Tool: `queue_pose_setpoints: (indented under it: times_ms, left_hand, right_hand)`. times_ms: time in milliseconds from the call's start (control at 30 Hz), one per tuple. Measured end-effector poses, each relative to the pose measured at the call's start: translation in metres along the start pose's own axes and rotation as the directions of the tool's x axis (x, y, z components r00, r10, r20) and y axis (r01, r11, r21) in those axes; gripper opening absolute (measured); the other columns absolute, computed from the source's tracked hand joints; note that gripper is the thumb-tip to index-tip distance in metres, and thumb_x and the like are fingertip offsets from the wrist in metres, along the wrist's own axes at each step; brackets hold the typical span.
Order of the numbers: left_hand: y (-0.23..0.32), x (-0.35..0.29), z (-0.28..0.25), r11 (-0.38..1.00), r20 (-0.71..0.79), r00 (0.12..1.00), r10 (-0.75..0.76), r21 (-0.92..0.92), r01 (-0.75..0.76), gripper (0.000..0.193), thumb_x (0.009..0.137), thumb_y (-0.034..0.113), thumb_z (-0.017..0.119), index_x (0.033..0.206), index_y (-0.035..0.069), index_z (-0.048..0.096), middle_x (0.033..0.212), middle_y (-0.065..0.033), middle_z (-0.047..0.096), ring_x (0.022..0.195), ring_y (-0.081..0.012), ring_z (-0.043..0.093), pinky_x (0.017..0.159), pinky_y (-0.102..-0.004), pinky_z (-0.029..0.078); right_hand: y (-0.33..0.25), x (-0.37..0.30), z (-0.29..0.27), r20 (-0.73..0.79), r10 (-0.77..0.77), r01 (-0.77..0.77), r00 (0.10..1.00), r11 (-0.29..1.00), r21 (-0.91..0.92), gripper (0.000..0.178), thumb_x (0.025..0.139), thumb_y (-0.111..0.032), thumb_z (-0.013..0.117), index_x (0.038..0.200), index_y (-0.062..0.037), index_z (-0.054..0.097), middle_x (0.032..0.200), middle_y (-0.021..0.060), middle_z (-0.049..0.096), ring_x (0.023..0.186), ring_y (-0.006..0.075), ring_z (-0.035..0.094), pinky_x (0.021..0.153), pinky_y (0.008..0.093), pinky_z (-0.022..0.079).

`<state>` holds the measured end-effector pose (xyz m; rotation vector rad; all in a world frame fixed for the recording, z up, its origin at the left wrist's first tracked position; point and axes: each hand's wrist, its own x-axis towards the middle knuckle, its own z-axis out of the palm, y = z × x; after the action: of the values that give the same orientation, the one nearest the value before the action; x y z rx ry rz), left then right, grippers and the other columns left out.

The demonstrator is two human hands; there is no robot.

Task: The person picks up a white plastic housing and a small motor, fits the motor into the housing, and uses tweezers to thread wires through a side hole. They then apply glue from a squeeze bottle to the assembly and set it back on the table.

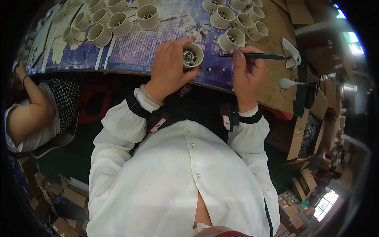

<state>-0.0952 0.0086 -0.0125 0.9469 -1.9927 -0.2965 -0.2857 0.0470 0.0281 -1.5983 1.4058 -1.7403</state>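
Note:
My left hand (170,68) is closed around a cream plastic cup-shaped housing (200,55), its open end turned up toward me. Inside the housing, spokes and a small metal part show at the centre. Dark pointed tweezers (264,56) are pinched in my right hand (248,75), their tips pointing left toward the housing but apart from it. Just beyond my right hand stands another cream housing (225,42). A thin wire with a small white connector (209,68) lies on the table between my hands.
Several more cream housings (119,24) with wires stand along the far side of the purple-covered table (130,53). A white squeeze bottle with a thin nozzle (287,83) and crumpled white tissue (291,53) lie at right. Another person (37,102) sits at left; cardboard boxes (298,132) stand at right.

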Motion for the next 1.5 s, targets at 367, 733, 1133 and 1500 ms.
queue_pose_setpoints:
  times_ms: [367, 733, 1133, 1500]
  left_hand:
    - [-0.013, 0.010, -0.013, 0.967, -0.081, 0.978, -0.194, 0.150, 0.204, 0.061, 0.069, 0.017, 0.079, 0.121, 0.004, 0.050, 0.106, -0.0157, 0.062, 0.098, -0.0358, 0.059, 0.084, -0.0441, 0.045]
    - [-0.013, 0.010, -0.016, 0.971, -0.155, 0.968, -0.195, 0.112, 0.213, 0.068, 0.072, 0.024, 0.083, 0.124, 0.001, 0.047, 0.111, -0.0171, 0.061, 0.102, -0.0371, 0.059, 0.087, -0.0437, 0.045]
    - [0.022, 0.012, -0.009, 0.952, -0.062, 0.954, 0.292, -0.078, -0.297, 0.077, 0.069, 0.026, 0.086, 0.130, 0.003, 0.045, 0.126, -0.0163, 0.055, 0.111, -0.0354, 0.055, 0.094, -0.0443, 0.044]
    - [0.024, 0.010, 0.019, 0.985, 0.152, 0.979, 0.137, -0.128, -0.119, 0.077, 0.068, 0.027, 0.086, 0.129, 0.002, 0.046, 0.121, -0.0152, 0.057, 0.107, -0.0349, 0.056, 0.091, -0.0410, 0.046]
  right_hand:
    - [0.009, 0.002, -0.042, 0.007, 0.042, -0.040, 0.999, 0.979, -0.202, 0.016, 0.097, -0.013, 0.061, 0.108, -0.0011, 0.058, 0.092, 0.0062, 0.067, 0.086, 0.0110, 0.063, 0.077, 0.0248, 0.050]
    - [0.025, 0.051, -0.045, 0.348, 0.035, 0.166, 0.937, 0.831, -0.531, 0.025, 0.099, -0.022, 0.054, 0.099, 0.0016, 0.063, 0.082, 0.0110, 0.068, 0.076, 0.0194, 0.066, 0.067, 0.0304, 0.048]
    - [-0.043, -0.002, -0.026, 0.418, 0.358, -0.366, 0.835, 0.928, -0.062, 0.025, 0.103, -0.020, 0.049, 0.101, -0.0004, 0.065, 0.093, 0.0046, 0.069, 0.076, 0.0120, 0.063, 0.069, 0.0280, 0.049]
    - [0.005, -0.004, -0.056, 0.242, 0.267, -0.254, 0.933, 0.964, -0.084, 0.022, 0.102, -0.021, 0.054, 0.102, -0.0015, 0.065, 0.090, 0.0008, 0.065, 0.084, 0.0078, 0.059, 0.078, 0.0228, 0.046]
